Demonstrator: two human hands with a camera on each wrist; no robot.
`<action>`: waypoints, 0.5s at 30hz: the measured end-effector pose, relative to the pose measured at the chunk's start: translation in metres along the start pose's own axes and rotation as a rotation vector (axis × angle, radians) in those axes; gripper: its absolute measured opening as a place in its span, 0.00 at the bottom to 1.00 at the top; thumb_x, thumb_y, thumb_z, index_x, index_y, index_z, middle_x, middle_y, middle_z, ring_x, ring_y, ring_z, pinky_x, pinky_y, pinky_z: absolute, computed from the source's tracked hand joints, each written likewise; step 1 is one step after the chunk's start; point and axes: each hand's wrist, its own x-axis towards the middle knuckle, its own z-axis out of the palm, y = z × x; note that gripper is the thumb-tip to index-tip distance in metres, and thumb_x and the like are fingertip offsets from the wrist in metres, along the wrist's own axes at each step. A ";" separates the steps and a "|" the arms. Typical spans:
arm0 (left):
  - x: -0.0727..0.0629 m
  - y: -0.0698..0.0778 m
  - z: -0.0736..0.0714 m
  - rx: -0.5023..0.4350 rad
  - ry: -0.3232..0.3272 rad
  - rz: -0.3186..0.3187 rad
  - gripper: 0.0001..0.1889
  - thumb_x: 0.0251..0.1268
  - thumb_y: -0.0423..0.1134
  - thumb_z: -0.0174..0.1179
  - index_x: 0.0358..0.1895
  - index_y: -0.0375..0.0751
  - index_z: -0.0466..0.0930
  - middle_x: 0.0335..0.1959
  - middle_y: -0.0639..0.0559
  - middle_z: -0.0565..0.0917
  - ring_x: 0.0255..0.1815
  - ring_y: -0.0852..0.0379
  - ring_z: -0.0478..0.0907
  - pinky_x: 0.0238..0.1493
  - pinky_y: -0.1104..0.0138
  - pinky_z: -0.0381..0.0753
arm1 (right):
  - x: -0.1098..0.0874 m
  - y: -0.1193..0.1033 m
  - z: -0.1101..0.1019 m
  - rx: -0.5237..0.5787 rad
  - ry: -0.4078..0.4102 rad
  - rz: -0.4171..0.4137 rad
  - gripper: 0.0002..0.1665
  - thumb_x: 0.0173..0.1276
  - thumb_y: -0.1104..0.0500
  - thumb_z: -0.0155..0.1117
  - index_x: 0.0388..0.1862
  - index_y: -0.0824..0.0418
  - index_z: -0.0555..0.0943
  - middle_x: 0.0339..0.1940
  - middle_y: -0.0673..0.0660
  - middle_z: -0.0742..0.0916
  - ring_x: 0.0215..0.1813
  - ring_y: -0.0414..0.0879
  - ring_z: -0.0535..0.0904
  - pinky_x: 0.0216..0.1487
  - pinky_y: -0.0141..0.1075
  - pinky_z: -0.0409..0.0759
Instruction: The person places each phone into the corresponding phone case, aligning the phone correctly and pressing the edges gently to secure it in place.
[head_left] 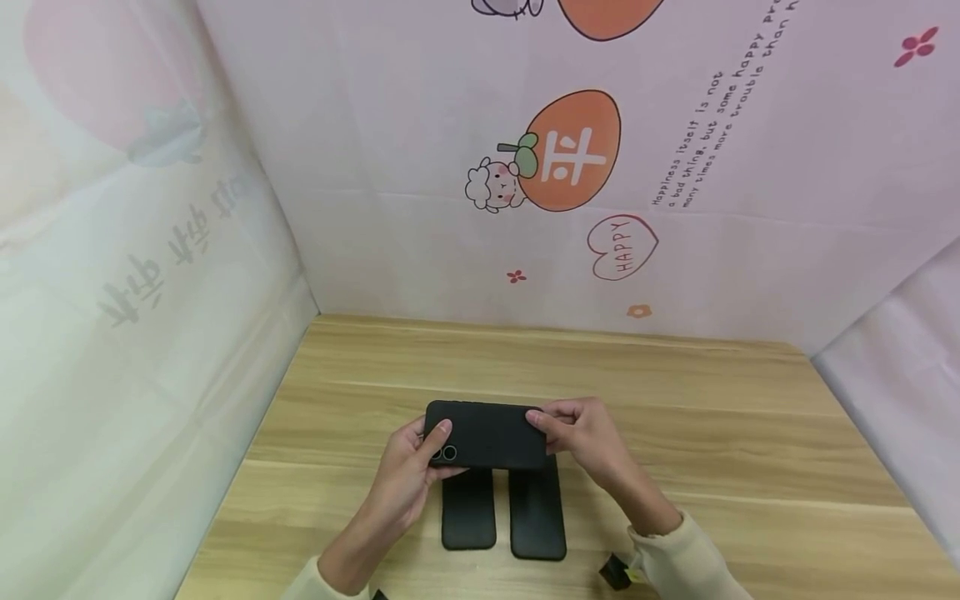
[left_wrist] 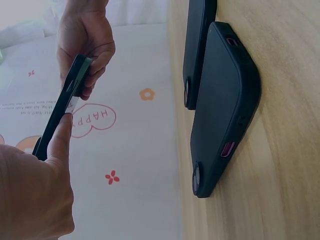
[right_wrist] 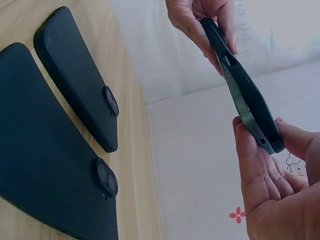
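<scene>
A black phone case [head_left: 491,435] is held sideways above the table, back and camera openings up. In the right wrist view a grey-green phone [right_wrist: 244,106] sits under it, with a gap between the phone's edge and the bowed case side. My left hand [head_left: 403,468] grips the camera end, thumb on the back. My right hand [head_left: 588,440] pinches the other end between thumb and fingers. Below lie two phones in black cases, a left one [head_left: 468,518] and a right one [head_left: 537,521], side by side, backs up. The held case hides their far ends in the head view.
The wood-grain table [head_left: 675,400] meets a white printed cloth [head_left: 405,233] at the back, with more cloth at both sides. A small black object with a yellow tag [head_left: 615,572] is by the right sleeve [head_left: 682,558].
</scene>
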 end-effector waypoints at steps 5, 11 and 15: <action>0.000 0.000 0.000 -0.006 -0.003 0.003 0.22 0.86 0.35 0.51 0.72 0.22 0.67 0.65 0.30 0.81 0.60 0.45 0.86 0.56 0.54 0.88 | 0.000 0.000 0.000 0.000 0.007 -0.003 0.15 0.75 0.57 0.72 0.44 0.71 0.90 0.30 0.54 0.90 0.33 0.44 0.87 0.37 0.38 0.91; 0.000 -0.001 0.001 -0.009 -0.016 0.004 0.22 0.86 0.35 0.51 0.72 0.22 0.67 0.64 0.31 0.81 0.59 0.47 0.86 0.55 0.53 0.88 | 0.000 0.002 0.001 0.016 0.013 0.014 0.15 0.75 0.57 0.71 0.45 0.71 0.90 0.30 0.54 0.90 0.32 0.43 0.87 0.37 0.37 0.90; 0.000 -0.002 0.001 -0.023 -0.032 0.002 0.23 0.87 0.36 0.50 0.73 0.21 0.66 0.66 0.30 0.80 0.59 0.47 0.86 0.55 0.52 0.88 | 0.002 0.005 0.000 0.049 -0.008 0.011 0.15 0.77 0.58 0.69 0.42 0.72 0.89 0.29 0.53 0.89 0.30 0.42 0.85 0.35 0.36 0.89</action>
